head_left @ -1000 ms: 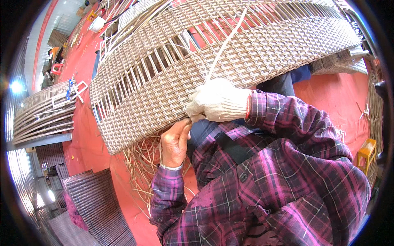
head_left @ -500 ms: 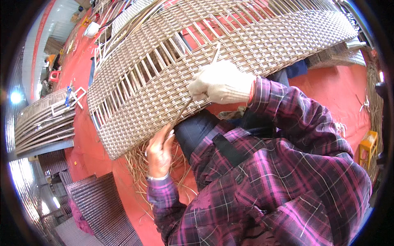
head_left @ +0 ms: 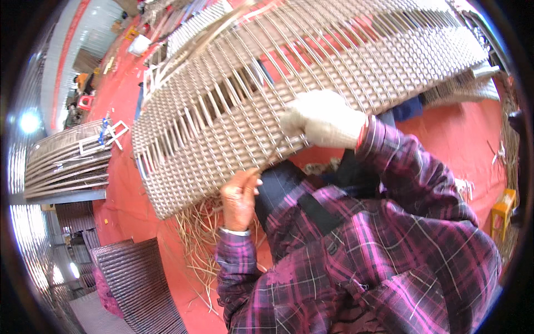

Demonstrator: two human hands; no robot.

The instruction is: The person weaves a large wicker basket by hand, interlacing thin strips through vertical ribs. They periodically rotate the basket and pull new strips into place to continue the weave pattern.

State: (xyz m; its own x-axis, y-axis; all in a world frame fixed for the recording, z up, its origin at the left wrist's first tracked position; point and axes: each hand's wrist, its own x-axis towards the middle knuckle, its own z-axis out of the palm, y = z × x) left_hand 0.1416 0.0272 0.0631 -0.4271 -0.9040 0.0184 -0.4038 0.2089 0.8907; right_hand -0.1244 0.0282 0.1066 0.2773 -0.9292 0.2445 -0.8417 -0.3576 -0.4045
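The woven panel (head_left: 267, 106) is a curved sheet of flat beige-brown strips, closely plaited, with an open band running along its length. It lies slanting, just beyond the bare left grip (head_left: 239, 197), whose fingertips are at its near edge; whether they pinch something, I cannot tell. The gloved right grip (head_left: 322, 118) is clenched over the weave and hides part of it; its content is not visible. Below, loose strips (head_left: 194, 239) tangle on the red floor (head_left: 456, 139).
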